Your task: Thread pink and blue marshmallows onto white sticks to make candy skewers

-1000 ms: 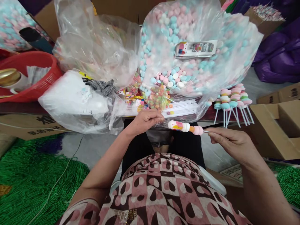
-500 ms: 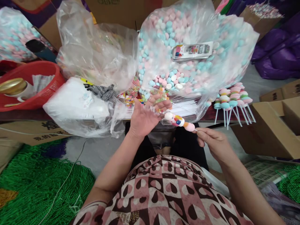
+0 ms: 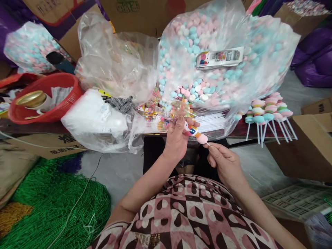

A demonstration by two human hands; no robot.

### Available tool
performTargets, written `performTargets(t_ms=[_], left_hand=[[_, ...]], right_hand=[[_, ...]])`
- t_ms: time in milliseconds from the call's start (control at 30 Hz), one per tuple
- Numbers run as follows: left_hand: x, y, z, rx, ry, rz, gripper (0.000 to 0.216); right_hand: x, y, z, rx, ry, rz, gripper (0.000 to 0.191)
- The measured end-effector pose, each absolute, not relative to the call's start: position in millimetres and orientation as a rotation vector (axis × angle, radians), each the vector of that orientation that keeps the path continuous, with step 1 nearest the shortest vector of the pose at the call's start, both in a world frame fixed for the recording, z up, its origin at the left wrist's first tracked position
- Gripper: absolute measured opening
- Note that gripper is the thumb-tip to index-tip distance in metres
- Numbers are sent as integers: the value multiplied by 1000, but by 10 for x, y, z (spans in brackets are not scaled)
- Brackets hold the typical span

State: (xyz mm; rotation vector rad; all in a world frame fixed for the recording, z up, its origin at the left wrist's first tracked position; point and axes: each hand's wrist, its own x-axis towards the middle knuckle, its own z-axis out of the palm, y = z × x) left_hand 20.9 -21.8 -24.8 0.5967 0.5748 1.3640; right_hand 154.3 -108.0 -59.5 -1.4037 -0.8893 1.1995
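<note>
Between my hands is a marshmallow skewer (image 3: pixel 202 139), with pink and orange pieces near its stick and a printed wrapper on its upper part. My right hand (image 3: pixel 225 162) pinches the white stick just below the lowest pink marshmallow. Curled round the upper, wrapped end is my left hand (image 3: pixel 176 140), its thumb on top; its fingers hide the tip. Right behind lie a bundle of white sticks (image 3: pixel 211 121) and small colourful wrappers (image 3: pixel 155 122). A large clear bag of pink, blue and white marshmallows (image 3: pixel 178 55) stands beyond, with a stack of printed wrappers (image 3: pixel 220 57) on it.
Several finished marshmallow skewers (image 3: pixel 268 109) lie at the table's right edge, sticks overhanging. To the left are a white plastic bag (image 3: pixel 95 121) and a red basket (image 3: pixel 59 107) holding a gold bowl. An open cardboard box (image 3: pixel 308 145) stands at right, green cords (image 3: pixel 77 200) below left.
My left hand has gone from spread fingers to closing round the wrapped upper end of the skewer. My right hand keeps its pinch on the stick. The view has shifted slightly left.
</note>
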Motion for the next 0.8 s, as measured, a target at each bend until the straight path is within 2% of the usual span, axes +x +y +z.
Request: performTargets(t_ms=[167,300,400,667,800], left_hand=[[247,-282,-269,601,611,1340,36],[166,-175,-230,600,652,1333,32],[153,-129,-236,608,645,1306,31],[98,-277,-391,693,638,1157,48],[-123,-92,-315,680,637,1232,52]], right_hand=[[1430,-1056,-610,-1393,-958,1257,30],[1480,-1048,-569,-1430,-1032,1285,40],[1498,-1061,-558,-1459,-1072,1302,37],[1374,-1050,-576,-1402,-980,1408,35],[1375,-1091,-587,-1418,-1015,1503,38]])
